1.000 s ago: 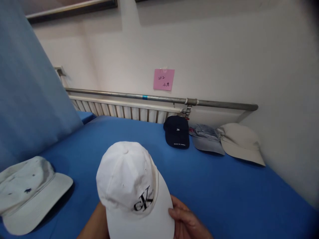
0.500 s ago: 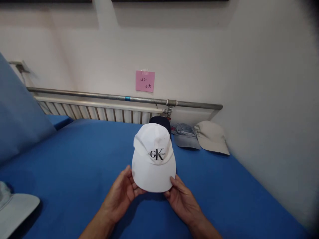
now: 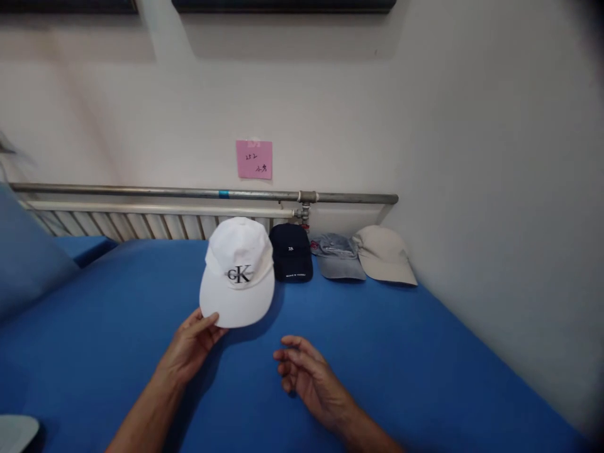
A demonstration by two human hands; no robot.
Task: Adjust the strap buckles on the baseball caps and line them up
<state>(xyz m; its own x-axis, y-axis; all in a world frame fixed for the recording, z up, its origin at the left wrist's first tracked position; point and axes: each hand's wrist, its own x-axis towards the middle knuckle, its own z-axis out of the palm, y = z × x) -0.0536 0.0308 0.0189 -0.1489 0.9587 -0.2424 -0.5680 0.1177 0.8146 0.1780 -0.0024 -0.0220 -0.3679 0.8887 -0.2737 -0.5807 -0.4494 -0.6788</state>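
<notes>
A white baseball cap [image 3: 238, 251] with dark "CK"-style lettering on its front is held above the blue surface, its brim toward me. My left hand [image 3: 195, 340] pinches the near left edge of that brim, thumb on top and fingers beneath. To the right, my right hand [image 3: 309, 377] is off the cap, fingers loosely curled and apart, holding nothing. Just beyond the white cap's right side sits a navy cap [image 3: 290, 251] with small white lettering. A grey cap [image 3: 340, 258] and a beige cap [image 3: 387, 255] continue that row.
The blue-covered surface [image 3: 377, 352] reaches back to a radiator [image 3: 141, 226] and a metal pipe [image 3: 165, 192]. A pink note [image 3: 255, 159] hangs on the wall. At the lower left corner, a pale cap brim [image 3: 16, 431] shows. A blue cloth [image 3: 28, 264] stands at left.
The white cap has moved left and away from me in my left hand, uncovering the navy cap. My right hand has let go of the brim. The view has shifted slightly right.
</notes>
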